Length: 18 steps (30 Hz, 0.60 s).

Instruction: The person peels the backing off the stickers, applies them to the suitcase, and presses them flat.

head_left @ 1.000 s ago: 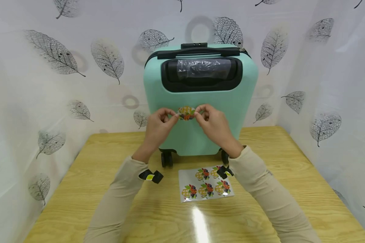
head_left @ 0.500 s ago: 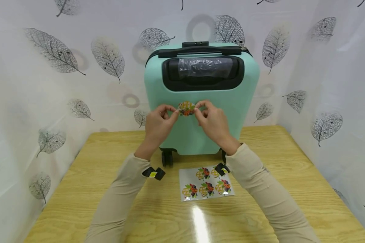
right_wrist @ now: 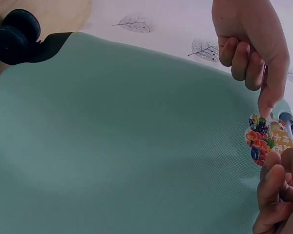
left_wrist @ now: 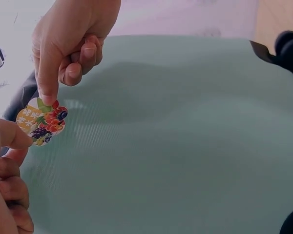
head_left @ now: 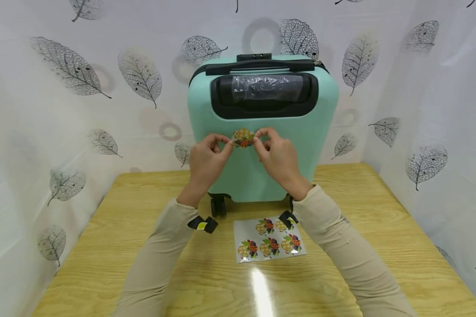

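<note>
A fruit-printed sticker with yellow lettering is stretched between both hands in front of the mint-green suitcase, just below its black handle recess. My left hand pinches the sticker's left edge between thumb and index finger. Opposite it, my right hand pinches the right edge. In the left wrist view, the sticker lies close to the green shell; whether it touches cannot be told. From the right wrist, the sticker shows grapes and red berries, with fingertips covering parts of its edges.
A glossy sheet with several matching stickers lies on the wooden table in front of the suitcase. The suitcase stands upright on black wheels. Behind it hangs a white curtain with leaf prints.
Both hands have moved slightly up the suitcase with the sticker between them, most of it in the first half second. The sheet and suitcase stay in place.
</note>
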Tool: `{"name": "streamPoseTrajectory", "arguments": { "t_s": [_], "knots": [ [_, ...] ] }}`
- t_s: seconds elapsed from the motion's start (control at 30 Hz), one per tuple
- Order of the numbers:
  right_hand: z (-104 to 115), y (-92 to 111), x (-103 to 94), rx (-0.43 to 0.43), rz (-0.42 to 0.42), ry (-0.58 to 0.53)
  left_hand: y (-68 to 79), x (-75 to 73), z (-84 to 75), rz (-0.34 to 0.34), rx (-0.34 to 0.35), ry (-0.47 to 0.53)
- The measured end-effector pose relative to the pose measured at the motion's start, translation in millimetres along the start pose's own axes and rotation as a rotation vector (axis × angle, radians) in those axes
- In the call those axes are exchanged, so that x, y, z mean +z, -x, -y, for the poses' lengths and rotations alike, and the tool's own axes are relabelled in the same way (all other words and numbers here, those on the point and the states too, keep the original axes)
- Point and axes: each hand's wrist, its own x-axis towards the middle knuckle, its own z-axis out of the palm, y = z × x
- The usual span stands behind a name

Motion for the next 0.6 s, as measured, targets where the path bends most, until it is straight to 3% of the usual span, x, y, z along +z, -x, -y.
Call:
{"name": "streamPoseTrajectory", "arguments": {
  "t_s": [0.6],
  "knots": [
    [-3.4,-1.6,-3.2,0.015,-0.045,0.039,-3.2,7.9,-3.2,-0.011,-0.039,-0.017]
  ]
}}
